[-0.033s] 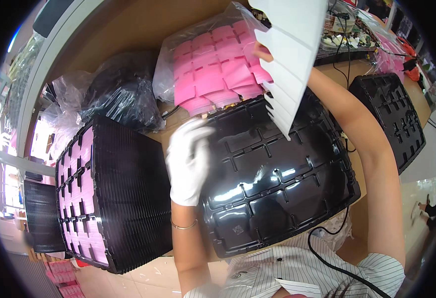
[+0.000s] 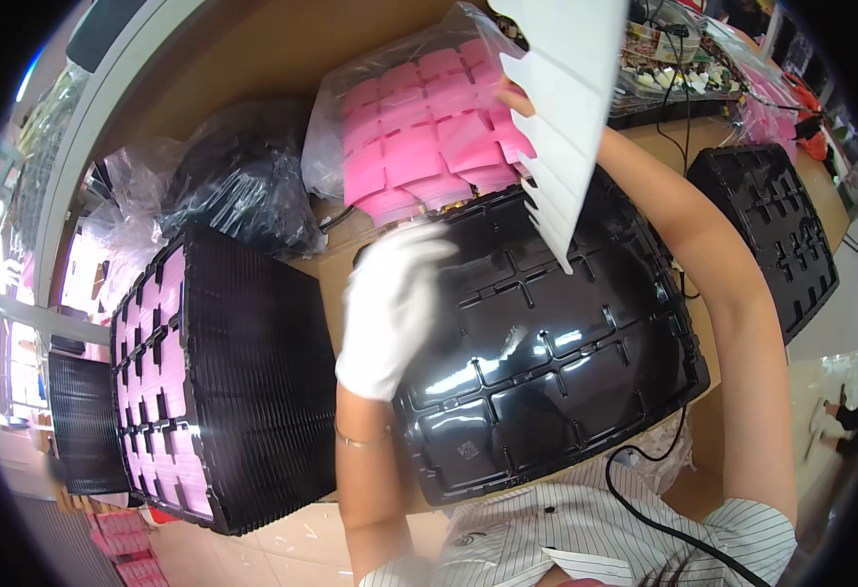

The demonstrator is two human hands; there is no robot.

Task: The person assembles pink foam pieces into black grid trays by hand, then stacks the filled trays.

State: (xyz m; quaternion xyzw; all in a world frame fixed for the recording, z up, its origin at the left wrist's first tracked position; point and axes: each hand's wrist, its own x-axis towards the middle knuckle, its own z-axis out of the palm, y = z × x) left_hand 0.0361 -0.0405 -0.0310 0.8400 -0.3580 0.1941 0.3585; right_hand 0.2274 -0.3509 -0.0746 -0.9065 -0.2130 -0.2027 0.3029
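A stiff white sheet (image 2: 576, 108) with a notched left edge stands on end above a black plastic tray (image 2: 507, 421). My right hand (image 2: 515, 98), bare, reaches round behind the sheet and grips it. Only a few of its fingertips show at the notches; the rest is hidden. My left hand (image 2: 385, 313), in a white glove, hovers at or over the tray's left part, its fingers smeared by motion. Cross-shaped ridges divide the tray into shallow compartments. Behind the tray lie pink sheets (image 2: 419, 137) in a clear plastic bag.
At the left stands a tall stack of black trays (image 2: 263, 391) with pink-lilac sheets in its face. Plastic wrapping (image 2: 243, 186) is heaped behind it. More black trays (image 2: 771, 225) stand at the right. A black cable (image 2: 644, 455) runs across my front.
My gloved left hand has shifted slightly right over the tray. The white sheet and my right arm have drifted a little left.
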